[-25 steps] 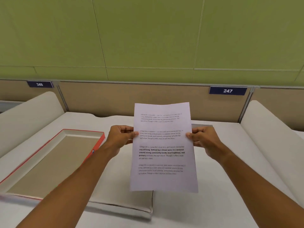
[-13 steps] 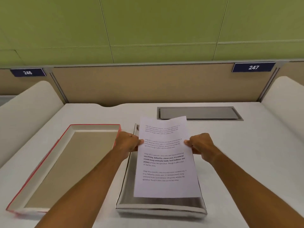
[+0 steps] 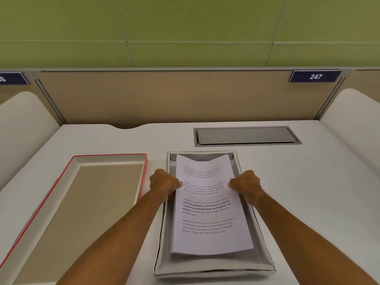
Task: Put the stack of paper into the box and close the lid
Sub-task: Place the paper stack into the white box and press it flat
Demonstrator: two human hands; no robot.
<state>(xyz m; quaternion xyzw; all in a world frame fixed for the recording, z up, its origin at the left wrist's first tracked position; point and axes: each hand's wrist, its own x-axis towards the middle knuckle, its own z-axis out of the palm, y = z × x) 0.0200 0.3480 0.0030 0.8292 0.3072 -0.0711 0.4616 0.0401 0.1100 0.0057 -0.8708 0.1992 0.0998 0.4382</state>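
The white stack of paper (image 3: 207, 206) with printed text lies low inside the silver box (image 3: 213, 268), its far edge slightly bowed. My left hand (image 3: 164, 183) grips the stack's left edge and my right hand (image 3: 244, 185) grips its right edge, both at the box's side walls. The lid (image 3: 86, 202), red outside and beige inside, lies upside down on the desk to the left of the box.
The white desk (image 3: 308, 192) carries a grey recessed cable hatch (image 3: 245, 135) behind the box. Rounded white side dividers rise at far left (image 3: 22, 136) and far right (image 3: 353, 128). A beige back panel bears a blue sign reading 247 (image 3: 315, 76).
Both hands have lowered the paper from an upright hold in front of me down into the silver box. My view has tilted downward toward the desk.
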